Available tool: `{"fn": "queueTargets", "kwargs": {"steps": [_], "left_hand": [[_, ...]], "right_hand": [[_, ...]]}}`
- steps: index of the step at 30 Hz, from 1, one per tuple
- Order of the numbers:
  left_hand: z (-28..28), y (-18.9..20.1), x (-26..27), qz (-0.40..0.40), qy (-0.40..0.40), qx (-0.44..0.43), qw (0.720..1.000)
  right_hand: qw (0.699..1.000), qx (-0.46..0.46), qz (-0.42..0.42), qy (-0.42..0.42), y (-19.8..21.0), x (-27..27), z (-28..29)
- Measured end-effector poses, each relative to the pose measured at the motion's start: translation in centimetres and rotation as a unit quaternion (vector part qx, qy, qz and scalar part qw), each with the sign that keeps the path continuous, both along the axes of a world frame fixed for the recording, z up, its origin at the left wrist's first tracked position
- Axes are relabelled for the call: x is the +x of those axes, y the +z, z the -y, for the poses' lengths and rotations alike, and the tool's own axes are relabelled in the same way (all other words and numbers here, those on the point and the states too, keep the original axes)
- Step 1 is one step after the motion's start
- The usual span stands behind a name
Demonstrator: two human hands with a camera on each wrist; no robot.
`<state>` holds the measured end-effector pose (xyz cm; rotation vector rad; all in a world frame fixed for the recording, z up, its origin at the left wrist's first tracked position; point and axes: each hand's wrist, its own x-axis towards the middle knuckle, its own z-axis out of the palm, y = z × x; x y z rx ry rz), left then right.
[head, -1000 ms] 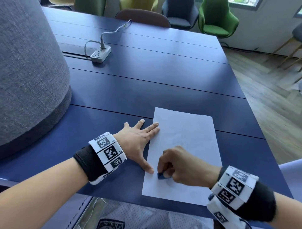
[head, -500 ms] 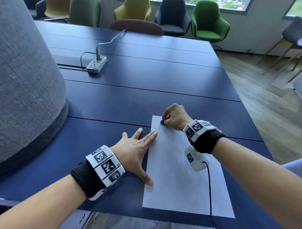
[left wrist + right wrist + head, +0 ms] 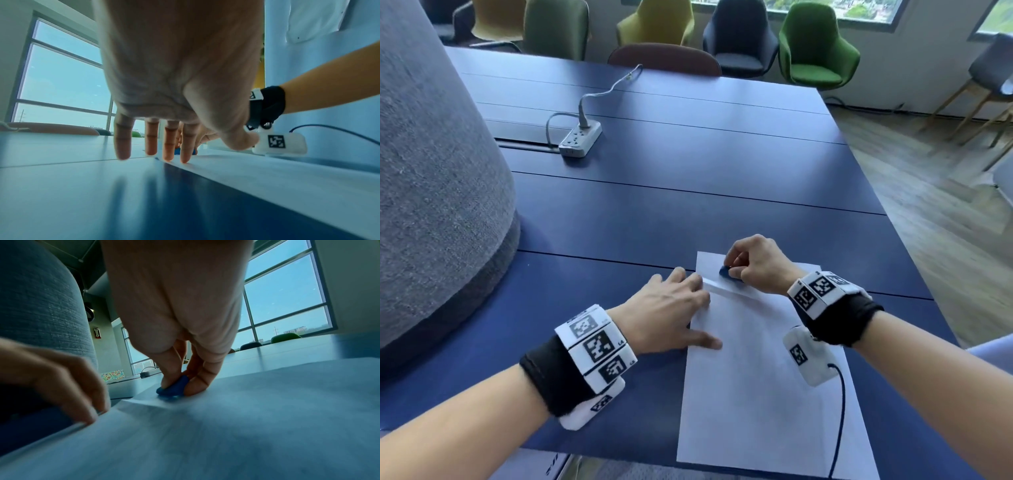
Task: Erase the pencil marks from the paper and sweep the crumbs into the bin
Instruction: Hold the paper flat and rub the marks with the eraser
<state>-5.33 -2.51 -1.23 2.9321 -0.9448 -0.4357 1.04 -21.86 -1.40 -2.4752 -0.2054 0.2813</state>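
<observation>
A white sheet of paper (image 3: pixel 760 377) lies on the dark blue table (image 3: pixel 654 212), its near edge at the table's front. My right hand (image 3: pixel 751 265) pinches a small blue eraser (image 3: pixel 726 272) between thumb and fingers and presses it on the paper's far left corner, where the sheet has buckled into a ridge. In the right wrist view the eraser (image 3: pixel 172 388) sits flat on the paper (image 3: pixel 246 426). My left hand (image 3: pixel 671 315) lies flat with straight fingers on the paper's left edge; its fingertips (image 3: pixel 167 155) touch the sheet. No pencil marks or crumbs can be made out.
A large grey fabric-covered column (image 3: pixel 431 171) stands on the table's left. A white power strip (image 3: pixel 580 138) with its cable lies further back. Chairs (image 3: pixel 815 48) line the far side. Wooden floor (image 3: pixel 945 212) lies to the right. No bin shows.
My right hand moved with the eraser from the paper's near left part to its far left corner, then back slightly. The paper's far end buckled. My left hand slid a little further onto the sheet.
</observation>
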Motion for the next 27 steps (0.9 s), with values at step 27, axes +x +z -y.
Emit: {"fn": "queueTargets", "kwargs": {"steps": [27], "left_hand": [[-0.7, -0.3, 4.5, -0.162, 0.03, 0.07, 0.984]], "right_hand": [[0.995, -0.021, 0.001, 0.093, 0.5, -0.2, -0.5]]}}
